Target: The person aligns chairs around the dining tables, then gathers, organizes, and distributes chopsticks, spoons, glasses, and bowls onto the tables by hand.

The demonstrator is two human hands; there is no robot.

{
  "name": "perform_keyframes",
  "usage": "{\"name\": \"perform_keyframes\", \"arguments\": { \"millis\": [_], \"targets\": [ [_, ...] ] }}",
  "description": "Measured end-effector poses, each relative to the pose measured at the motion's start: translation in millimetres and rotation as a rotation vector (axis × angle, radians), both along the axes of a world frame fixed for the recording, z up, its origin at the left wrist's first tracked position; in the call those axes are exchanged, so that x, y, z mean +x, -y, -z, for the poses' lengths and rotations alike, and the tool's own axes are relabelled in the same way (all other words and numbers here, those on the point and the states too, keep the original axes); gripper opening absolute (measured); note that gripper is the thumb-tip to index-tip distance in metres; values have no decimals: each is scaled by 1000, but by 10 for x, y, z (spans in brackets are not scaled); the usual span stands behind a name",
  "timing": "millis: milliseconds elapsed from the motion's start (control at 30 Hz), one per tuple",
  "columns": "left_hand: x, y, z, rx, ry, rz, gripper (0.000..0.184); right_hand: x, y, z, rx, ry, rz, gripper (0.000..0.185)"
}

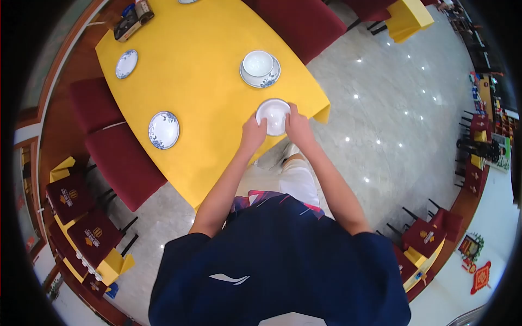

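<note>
A white bowl point(274, 116) is held between my two hands near the edge of the yellow-covered table point(204, 81). My left hand point(253, 132) grips its left rim, and my right hand point(297, 124) grips the right rim. Just beyond it, another white bowl point(258, 63) rests on a blue-patterned plate point(267, 81). To the left lies a patterned plate point(163, 130) with nothing on it. A further patterned plate point(126, 63) sits near the table's left edge.
Dark red chairs point(122, 163) line the table's left side, and a red bench-like seat point(304, 27) is at its far right. A dark box with items point(128, 26) stands at the far left corner. Grey floor point(375, 125) extends to the right.
</note>
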State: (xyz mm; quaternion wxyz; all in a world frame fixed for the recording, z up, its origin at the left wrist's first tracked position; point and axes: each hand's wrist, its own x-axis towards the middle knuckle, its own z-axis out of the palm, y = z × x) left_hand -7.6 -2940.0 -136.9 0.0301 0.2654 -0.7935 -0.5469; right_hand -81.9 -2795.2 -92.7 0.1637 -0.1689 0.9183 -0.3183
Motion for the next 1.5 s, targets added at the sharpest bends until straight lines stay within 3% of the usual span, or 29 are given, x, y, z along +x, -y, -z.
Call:
{"name": "perform_keyframes", "arguments": {
  "millis": [167, 300, 433, 600, 733, 867, 1000, 1267, 1367, 1500],
  "targets": [
    [-907, 233, 319, -49, 77, -252, 33, -1211, 535, 348, 129, -105, -310, 36],
    [-1443, 322, 706, 3, 210, -461, 32, -2022, 863, 607, 126, -41, -498, 38],
    [-1843, 323, 607, 39, 315, -575, 33, -2476, 1067, 681, 195, 26, -642, 37],
    [-1930, 280, 741, 126, 385, -699, 35, -2740, 1226, 627, 214, 131, -753, 43],
    [-1985, 227, 685, 321, 195, -800, 29, -2828, 1309, 680, 287, 55, -870, 43],
    [-1984, 253, 811, 256, 205, -794, 28, -2821, 1338, 682, 365, 0, -949, 39],
    [-2038, 136, 477, 325, 196, -860, 38, -2905, 1370, 740, 423, -21, -1038, 39],
    [-2216, 2, 673, 257, 235, -1045, 42, -3159, 1397, 1086, 199, 210, -1098, 43],
    [-2380, -151, 481, 180, 343, -1123, 37, -3326, 1408, 1168, 163, 310, -1213, 44],
    [-2720, -689, 42, 194, 297, -1304, 31, -3575, 1247, 871, 145, 423, -1372, 42]
  ]
}}
